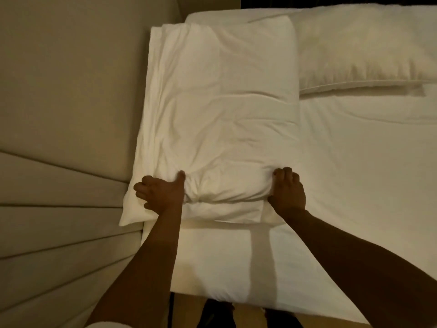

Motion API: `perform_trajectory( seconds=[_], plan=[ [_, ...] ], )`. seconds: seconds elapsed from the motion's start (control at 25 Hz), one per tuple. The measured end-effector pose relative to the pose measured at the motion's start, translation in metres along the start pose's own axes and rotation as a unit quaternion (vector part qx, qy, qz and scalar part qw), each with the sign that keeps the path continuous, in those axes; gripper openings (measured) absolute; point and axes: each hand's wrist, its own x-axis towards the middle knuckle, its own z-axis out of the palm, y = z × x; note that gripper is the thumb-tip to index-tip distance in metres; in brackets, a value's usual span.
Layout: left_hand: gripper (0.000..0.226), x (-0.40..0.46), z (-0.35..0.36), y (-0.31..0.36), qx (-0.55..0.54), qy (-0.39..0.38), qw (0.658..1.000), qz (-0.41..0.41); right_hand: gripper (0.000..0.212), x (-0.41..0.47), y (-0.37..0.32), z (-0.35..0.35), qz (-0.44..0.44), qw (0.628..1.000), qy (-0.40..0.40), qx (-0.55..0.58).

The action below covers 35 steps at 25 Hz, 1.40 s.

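Forearms enter from the bottom edge of the frame and cross the near edge of the bed sheet (354, 174). My left hand (160, 195), lower centre-left, has hold of the near left corner of the pillow (217, 114). The thumb is pushed into the filling, the fingers are bent over the flat margin of the case, and cloth is gathered in the web between them. My right hand (287, 192), lower centre-right, is closed round the near right corner of the same pillow, fingers curled tight with a fold of the case pinched under them. Creases run from both grips toward the middle of the pillow. The pillow lies lengthwise in the centre of the frame, its near end between my hands and its far end near the top edge. It rests on the sheet, and its left edge lies against the padded headboard (59, 91), which fills the left side of the frame. A layer of white cloth shows under the near end; I cannot tell what it belongs to. A second pillow (366, 48) lies at the upper right, just beside the far right edge of the held pillow.
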Motion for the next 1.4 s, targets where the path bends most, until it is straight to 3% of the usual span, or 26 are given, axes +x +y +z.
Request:
perform_trajectory(
  seconds=[0.08, 0.16, 0.24, 0.28, 0.32, 0.44, 0.6, 0.68, 0.84, 0.92, 0.96, 1.04, 1.16, 1.32, 1.4],
  plan=[
    [0.108, -0.008, 0.008, -0.007, -0.053, 0.030, 0.995, -0.080, 0.075, 0.001, 0.011, 0.006, -0.033, 0.999, 0.006, -0.038],
    [0.116, -0.008, 0.019, -0.017, -0.145, -0.032, 0.976, -0.162, 0.071, 0.000, 0.028, 0.013, -0.040, 0.997, 0.008, -0.060],
    [0.116, -0.001, 0.026, -0.023, -0.358, -0.127, 0.893, -0.241, 0.053, 0.009, 0.046, 0.019, 0.018, 0.998, 0.013, -0.050],
    [0.104, 0.001, 0.026, -0.025, -0.433, -0.161, 0.849, -0.254, 0.046, 0.013, 0.055, 0.022, 0.054, 0.998, 0.002, -0.041],
    [0.090, 0.001, 0.022, -0.026, -0.475, -0.182, 0.824, -0.247, 0.041, 0.016, 0.062, 0.024, 0.073, 0.997, -0.020, -0.031],
    [0.059, 0.004, -0.004, -0.021, -0.495, -0.181, 0.837, -0.147, 0.026, 0.013, 0.073, 0.020, 0.030, 0.996, -0.080, -0.006],
    [0.050, 0.044, -0.064, -0.029, -0.525, -0.159, 0.836, 0.011, 0.020, -0.012, 0.055, 0.003, -0.061, 0.992, -0.105, 0.018],
    [0.056, 0.064, -0.066, -0.051, -0.473, -0.139, 0.870, 0.025, 0.023, -0.023, 0.035, 0.009, -0.072, 0.992, -0.107, 0.014],
    [0.087, 0.067, -0.006, -0.075, -0.194, -0.107, 0.975, -0.030, 0.035, -0.018, 0.022, 0.033, 0.000, 0.985, -0.170, 0.028],
    [0.084, 0.054, 0.008, -0.047, -0.068, -0.032, 0.997, -0.025, 0.038, -0.008, 0.031, 0.032, 0.008, 0.981, -0.187, 0.048],
    [0.078, 0.041, 0.009, -0.031, -0.035, 0.014, 0.999, 0.018, 0.038, -0.006, 0.037, 0.030, -0.003, 0.978, -0.199, 0.055],
    [0.080, 0.008, 0.012, -0.003, 0.044, 0.079, 0.982, 0.164, 0.018, -0.002, 0.049, 0.020, -0.013, 0.971, -0.227, 0.079],
    [0.078, -0.014, 0.034, 0.036, 0.183, 0.085, 0.905, 0.374, 0.031, 0.021, 0.061, 0.006, -0.006, 0.963, -0.220, 0.153],
    [0.077, -0.045, 0.086, 0.120, 0.213, -0.007, 0.861, 0.462, 0.010, 0.060, 0.069, -0.002, 0.090, 0.932, -0.061, 0.347],
    [0.081, -0.061, 0.121, 0.138, 0.236, -0.042, 0.844, 0.479, 0.051, 0.067, 0.066, -0.001, 0.089, 0.911, -0.042, 0.401]
  ],
)
